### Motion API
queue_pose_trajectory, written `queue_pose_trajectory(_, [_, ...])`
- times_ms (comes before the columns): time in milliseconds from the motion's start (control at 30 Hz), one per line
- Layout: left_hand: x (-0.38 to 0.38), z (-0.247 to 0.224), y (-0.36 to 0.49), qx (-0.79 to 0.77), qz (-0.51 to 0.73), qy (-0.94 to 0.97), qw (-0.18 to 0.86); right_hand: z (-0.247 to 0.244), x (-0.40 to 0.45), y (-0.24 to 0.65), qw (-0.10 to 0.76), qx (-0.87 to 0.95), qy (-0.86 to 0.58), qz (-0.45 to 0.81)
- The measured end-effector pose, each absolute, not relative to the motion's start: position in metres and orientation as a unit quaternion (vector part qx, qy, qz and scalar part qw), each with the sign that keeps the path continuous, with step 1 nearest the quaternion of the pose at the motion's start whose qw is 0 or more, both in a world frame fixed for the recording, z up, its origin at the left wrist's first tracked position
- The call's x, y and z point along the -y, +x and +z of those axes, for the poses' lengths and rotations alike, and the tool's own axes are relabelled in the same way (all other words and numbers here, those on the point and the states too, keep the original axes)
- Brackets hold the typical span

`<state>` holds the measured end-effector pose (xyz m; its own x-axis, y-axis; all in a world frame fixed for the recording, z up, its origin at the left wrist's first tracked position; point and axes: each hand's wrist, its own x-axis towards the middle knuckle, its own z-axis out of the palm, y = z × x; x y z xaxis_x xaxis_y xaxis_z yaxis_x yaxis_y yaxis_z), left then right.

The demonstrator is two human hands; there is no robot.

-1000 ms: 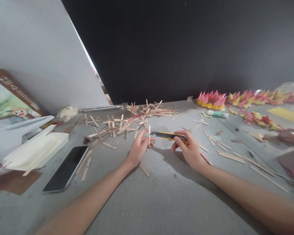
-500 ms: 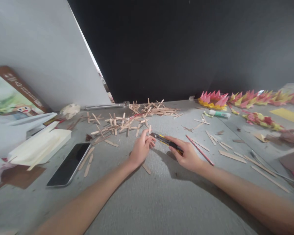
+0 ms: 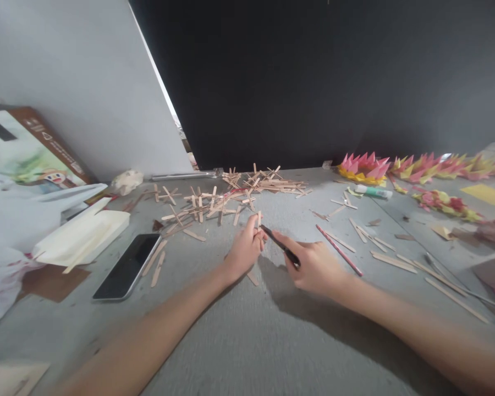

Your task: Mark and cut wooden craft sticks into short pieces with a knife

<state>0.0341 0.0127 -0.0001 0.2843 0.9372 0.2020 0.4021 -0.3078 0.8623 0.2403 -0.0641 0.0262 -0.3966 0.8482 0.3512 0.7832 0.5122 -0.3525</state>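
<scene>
Pinched in the fingers of my left hand is a wooden craft stick, its end standing up above the fingertips. My right hand is wrapped round a utility knife. The knife's tip points up and left and lies against or very near the stick; I cannot tell whether it touches. Another craft stick lies on the grey tabletop just below my left hand. Beyond both hands spreads a heap of craft sticks, many joined into crosses.
A phone and a pale tray lie to the left. On the right are a red pencil-like stick, a glue stick, loose craft sticks and pink-yellow paper flowers. A black panel stands behind.
My right hand has rolled over, so the knife shows its dark narrow edge and is tilted more steeply. The left hand keeps its pinch on the craft stick. The view has shifted slightly left.
</scene>
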Motion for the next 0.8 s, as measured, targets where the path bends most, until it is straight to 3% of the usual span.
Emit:
queue_pose_trajectory(133, [-0.011, 0.002, 0.035, -0.445, 0.379, 0.722, 0.37, 0.058, 0.06, 0.24, 0.187, 0.837, -0.513, 0.049])
queue_pose_trajectory(267, [-0.014, 0.0, 0.034, -0.44, 0.392, 0.706, 0.392, 0.068, 0.055, 0.237, 0.196, 0.825, -0.525, 0.072])
queue_pose_trajectory(500, [-0.017, -0.006, 0.033, -0.442, 0.406, 0.7, 0.387, 0.042, 0.062, 0.224, 0.227, 0.792, -0.546, 0.149])
queue_pose_trajectory(800, [-0.02, -0.01, 0.033, -0.454, 0.404, 0.703, 0.369, 0.072, 0.052, 0.223, 0.189, 0.81, -0.536, 0.141])
